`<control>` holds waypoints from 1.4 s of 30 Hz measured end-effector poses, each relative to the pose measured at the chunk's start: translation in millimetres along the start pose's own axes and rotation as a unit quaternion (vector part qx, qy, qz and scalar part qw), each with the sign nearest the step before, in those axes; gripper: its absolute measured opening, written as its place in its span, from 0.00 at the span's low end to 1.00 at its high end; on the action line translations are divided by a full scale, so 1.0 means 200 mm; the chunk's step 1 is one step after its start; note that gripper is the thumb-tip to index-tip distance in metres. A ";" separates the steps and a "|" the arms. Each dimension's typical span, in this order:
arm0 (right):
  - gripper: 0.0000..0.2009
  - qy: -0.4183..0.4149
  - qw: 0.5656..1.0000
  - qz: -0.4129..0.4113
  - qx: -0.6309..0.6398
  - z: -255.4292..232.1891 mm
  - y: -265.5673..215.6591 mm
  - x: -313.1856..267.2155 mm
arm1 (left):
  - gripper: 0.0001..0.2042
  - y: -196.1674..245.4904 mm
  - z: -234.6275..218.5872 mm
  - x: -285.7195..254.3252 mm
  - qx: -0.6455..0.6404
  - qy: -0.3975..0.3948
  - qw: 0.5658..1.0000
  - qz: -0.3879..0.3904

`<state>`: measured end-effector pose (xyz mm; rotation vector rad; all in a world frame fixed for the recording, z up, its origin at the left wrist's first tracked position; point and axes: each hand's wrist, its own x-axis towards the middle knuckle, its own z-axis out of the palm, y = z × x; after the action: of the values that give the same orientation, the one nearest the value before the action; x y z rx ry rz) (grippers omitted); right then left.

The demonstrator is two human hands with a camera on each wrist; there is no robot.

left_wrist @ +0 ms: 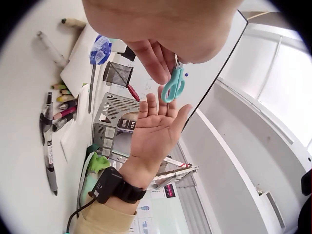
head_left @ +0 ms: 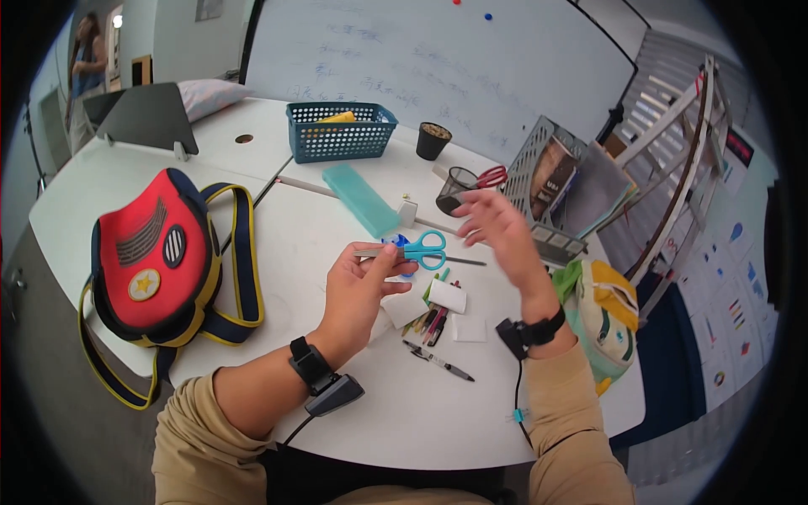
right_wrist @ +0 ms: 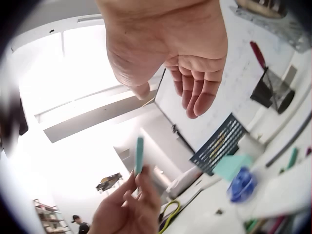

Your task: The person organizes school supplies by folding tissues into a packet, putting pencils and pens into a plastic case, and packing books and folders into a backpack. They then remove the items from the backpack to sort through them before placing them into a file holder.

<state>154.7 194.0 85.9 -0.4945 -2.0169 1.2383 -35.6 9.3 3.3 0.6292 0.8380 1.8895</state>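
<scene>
My left hand [head_left: 358,290] pinches the blades of teal-handled scissors [head_left: 426,251] between thumb and fingers, above the table. In the left wrist view the scissors' handles [left_wrist: 174,87] hang out from the left fingers. My right hand [head_left: 505,240] is raised to the right of the handles, fingers extended and holding nothing; its palm shows in the left wrist view. Below the hands lie pens and pencils, a white eraser-like block [head_left: 448,295], a white square [head_left: 469,328] and a black-and-clear pen [head_left: 438,360]. A blue object [right_wrist: 242,185] is partly hidden behind the scissors in the head view.
A red bag [head_left: 160,244] lies at the left. Behind are a teal case [head_left: 362,200], a blue basket [head_left: 341,143], a small black pot [head_left: 433,143] and a mesh cup [head_left: 455,187] beside red scissors. File holders [head_left: 539,172] and a green-and-yellow bag [head_left: 602,324] stand right.
</scene>
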 end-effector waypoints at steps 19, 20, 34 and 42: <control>0.12 -0.035 0.996 0.052 0.063 -0.13 -0.03 -0.13 | 0.11 -0.10 0.03 -0.06 0.181 -0.041 0.982 -0.027; 0.12 -0.010 0.996 0.053 0.077 -0.16 0.00 -0.12 | 0.11 -0.10 0.03 -0.05 0.180 -0.032 0.983 -0.022; 0.17 0.238 0.900 -0.004 -0.364 -0.53 0.53 0.68 | 0.11 -0.09 0.01 -0.03 0.165 0.050 0.985 -0.015; 0.16 0.188 0.857 0.084 -0.473 -0.35 0.50 0.68 | 0.11 -0.05 -0.03 0.00 0.141 0.076 0.987 0.010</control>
<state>109.8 369.5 68.8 -1.2806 -2.1350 0.0930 -34.7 11.3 -9.0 0.6701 1.2161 1.8697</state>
